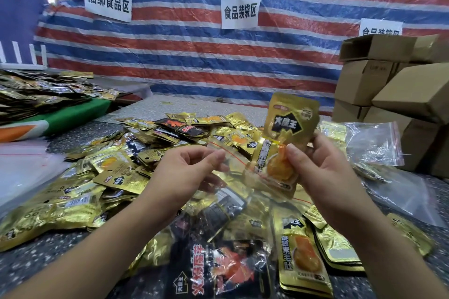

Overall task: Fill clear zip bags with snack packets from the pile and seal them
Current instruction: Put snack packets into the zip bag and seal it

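Nearest to the camera lie loose packets on the table. Above them, the left hand pinches the mouth of a clear zip bag, fingers curled on its rim with the red strip. Just to its right, the right hand grips a gold snack packet at its lower end. The packet stands almost upright, long axis up and down, its lower part already at the bag's opening. I judge the next move is pushing it down into the bag. Behind the hands is the pile; filled bags are at the far right.
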